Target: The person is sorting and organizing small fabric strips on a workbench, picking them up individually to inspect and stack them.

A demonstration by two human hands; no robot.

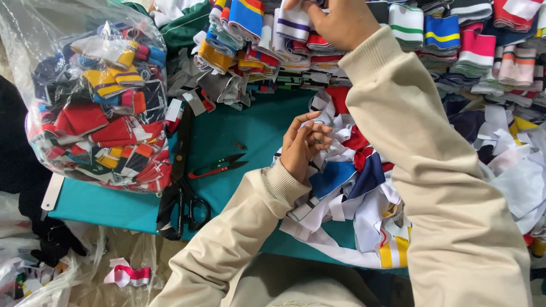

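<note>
We reach the right hand (341,23) to the far row of stacked striped knit trims (438,34) and close its grip on a white piece with purple stripes (293,24), pinching it at the top of a stack, where a single piece separates without disturbing the row. The left hand (301,145) rests on the loose pile of cut fabric pieces (352,182) near us, its grip half curled with fingers spread and holding nothing we can make out. Black fabric shears (181,193) and red thread snips (219,166) lie on the teal tabletop (239,131) just left of that hand, within reach. A clear plastic bag (96,102) of sorted trims stands at the left, apart from the pile.
</note>
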